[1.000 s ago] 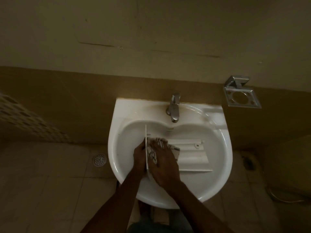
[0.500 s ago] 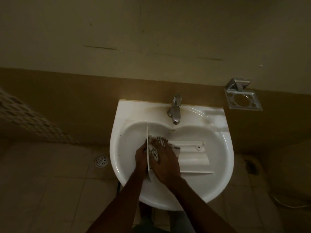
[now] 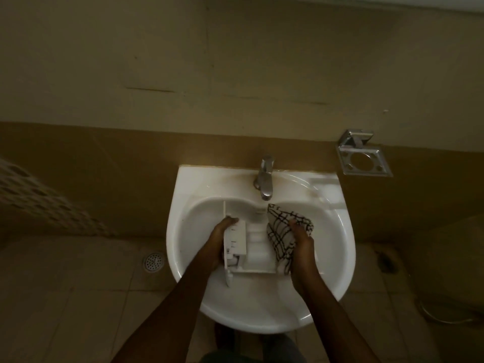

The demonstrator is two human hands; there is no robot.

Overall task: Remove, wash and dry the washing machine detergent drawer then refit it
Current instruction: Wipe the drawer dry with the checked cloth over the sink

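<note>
The drawer [image 3: 252, 248] is down in the bowl of the sink [image 3: 183, 205], held between my two hands with its open compartments facing up at me. It is white plastic, and its flat front panel stands on edge at the left end, running from near the back of the bowl toward me.

My left hand [image 3: 217, 243] grips that left end, fingers curled over the top by the panel and the palm against the outside. My right hand [image 3: 301, 248] is closed round a cloth [image 3: 281, 231], white with dark crossing lines, and presses it against the right side of the drawer. One corner of the cloth sticks up toward the tap [image 3: 265, 178], which stands at the back of the sink, its spout just above and beyond the drawer. I cannot tell whether water is running.

On the wall to the right of the sink hangs a metal holder [image 3: 364, 159]. On the tiled floor [image 3: 78, 297] to the left, near the sink's edge, sits a round drain [image 3: 154, 261]. The light is dim.
</note>
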